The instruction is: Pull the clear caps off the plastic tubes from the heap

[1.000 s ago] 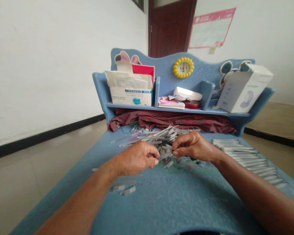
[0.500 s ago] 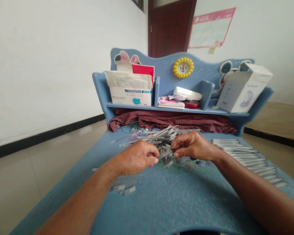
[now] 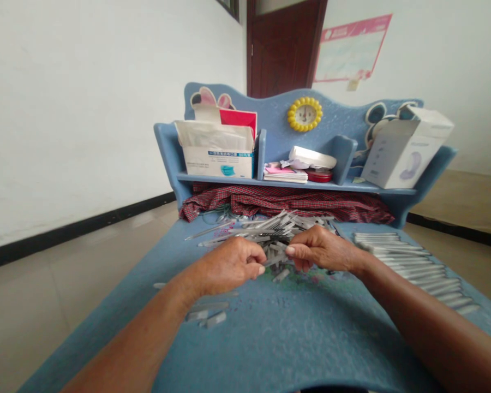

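My left hand (image 3: 233,266) is closed in a pinch on a thin translucent pen barrel (image 3: 273,262), which points up and right toward my other hand. My right hand (image 3: 321,250) is closed too, thumb against curled fingers, close to the barrel's far end. What it grips is hidden. Just beyond both hands lies a loose pile of pen parts (image 3: 284,221), clear tubes and short pale pieces mixed together. One short pale piece (image 3: 281,275) rests on the blue desk (image 3: 294,338) in front of them.
A row of assembled-looking pens (image 3: 417,267) lies at the right. Several pale caps (image 3: 216,319) and tubes lie near my left forearm. Behind the pile are a checked cloth (image 3: 290,201) and a shelf holding a mask box (image 3: 219,164) and a white carton (image 3: 407,153).
My right hand's fingers have curled in, and the dark tip that showed by them is out of sight. The left hand keeps its pinch on the barrel almost unmoved.
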The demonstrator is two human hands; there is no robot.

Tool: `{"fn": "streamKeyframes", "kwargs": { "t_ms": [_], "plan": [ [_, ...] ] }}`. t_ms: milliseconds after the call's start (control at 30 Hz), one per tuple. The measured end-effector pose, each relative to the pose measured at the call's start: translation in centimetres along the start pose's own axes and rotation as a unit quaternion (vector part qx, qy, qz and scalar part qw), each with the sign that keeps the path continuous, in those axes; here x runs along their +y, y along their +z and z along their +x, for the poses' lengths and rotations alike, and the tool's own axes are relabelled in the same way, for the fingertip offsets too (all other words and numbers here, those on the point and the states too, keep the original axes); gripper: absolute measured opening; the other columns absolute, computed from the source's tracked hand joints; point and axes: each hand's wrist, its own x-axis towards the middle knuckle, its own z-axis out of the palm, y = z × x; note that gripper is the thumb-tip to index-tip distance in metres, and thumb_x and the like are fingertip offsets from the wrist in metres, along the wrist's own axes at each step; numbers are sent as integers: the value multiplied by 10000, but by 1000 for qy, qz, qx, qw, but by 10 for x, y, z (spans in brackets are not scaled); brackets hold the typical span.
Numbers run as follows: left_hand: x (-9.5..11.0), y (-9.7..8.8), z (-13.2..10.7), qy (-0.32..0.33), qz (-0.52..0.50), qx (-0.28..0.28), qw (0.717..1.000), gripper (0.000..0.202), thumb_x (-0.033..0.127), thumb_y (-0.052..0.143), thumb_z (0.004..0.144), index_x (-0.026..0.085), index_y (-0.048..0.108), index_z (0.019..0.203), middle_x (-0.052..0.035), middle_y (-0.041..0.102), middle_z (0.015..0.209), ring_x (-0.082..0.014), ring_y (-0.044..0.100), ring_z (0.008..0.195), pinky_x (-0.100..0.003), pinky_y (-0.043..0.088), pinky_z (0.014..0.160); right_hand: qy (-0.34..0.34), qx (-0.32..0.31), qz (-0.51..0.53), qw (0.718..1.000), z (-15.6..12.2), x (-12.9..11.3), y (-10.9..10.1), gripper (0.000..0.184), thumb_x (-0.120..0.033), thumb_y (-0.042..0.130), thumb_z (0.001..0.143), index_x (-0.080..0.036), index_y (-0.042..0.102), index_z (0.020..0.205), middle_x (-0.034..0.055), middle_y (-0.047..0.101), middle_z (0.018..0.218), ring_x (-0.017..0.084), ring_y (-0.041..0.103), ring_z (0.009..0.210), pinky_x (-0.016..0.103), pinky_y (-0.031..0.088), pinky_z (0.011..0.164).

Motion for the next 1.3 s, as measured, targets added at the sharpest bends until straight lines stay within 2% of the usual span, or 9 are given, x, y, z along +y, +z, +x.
{"fn": "streamKeyframes", "kwargs": {
  "t_ms": [133,233,333,500,633,800,933,1100,1300],
  "plan": [
    [1,-1,0,-3,6,7,1000,178,262,486,723,162,624,776,36,487,643,-112,446,610,-203,312,549,7,13,67,998,1,1,1,343,-459,657,728,-140,581,828,-39,526,560,79,490,494,184,375,467],
    [1,-1,0,-6,7,5,1000,163,267,494,720,155,608,750,36,479,638,-107,436,597,-203,307,543,1,18,54,998,2,1,2,346,-478,607,768,-137,574,720,-28,531,545,78,500,482,187,390,472],
    [1,-1,1,-1,13,8,1000,164,265,488,728,152,606,751,37,467,630,-104,425,590,-202,294,535,-1,11,0,1000,1,1,2,452,-513,501,831,-130,565,600,-2,542,514,77,508,465,183,381,455],
    [0,0,1,-2,4,18,1000,167,265,496,725,155,613,771,35,475,641,-104,433,601,-197,295,535,16,23,63,998,2,4,3,373,-506,633,734,-145,599,822,-31,556,548,82,510,473,191,410,466],
    [2,-1,1,-4,11,20,1000,154,272,501,725,155,601,736,37,468,631,-102,429,593,-198,291,529,22,9,19,1000,1,4,2,441,-539,521,807,-135,579,641,-12,546,509,84,520,453,186,392,436],
    [1,0,1,-4,11,22,1000,173,264,500,726,151,619,779,34,485,646,-106,438,602,-206,307,547,24,16,60,998,1,2,1,369,-506,638,728,-146,604,804,-36,549,535,76,504,456,179,398,441],
    [1,0,1,-1,17,19,1000,164,264,493,734,152,610,761,40,466,619,-105,424,583,-210,297,533,24,17,4,1000,1,0,1,450,-534,490,828,-137,569,632,-9,547,504,77,512,443,179,392,437],
    [0,0,2,-2,19,24,1000,160,256,498,744,149,611,781,34,479,647,-105,433,604,-207,297,541,17,14,27,999,1,1,1,365,-506,594,769,-142,590,741,-25,541,542,78,507,474,176,396,450],
    [-1,2,3,18,34,39,999,78,227,531,719,158,566,707,54,435,590,-95,418,570,-204,285,534,20,1,16,1000,2,0,6,430,-524,565,782,-137,552,595,-19,532,498,68,482,429,178,375,429]
  ]
}}
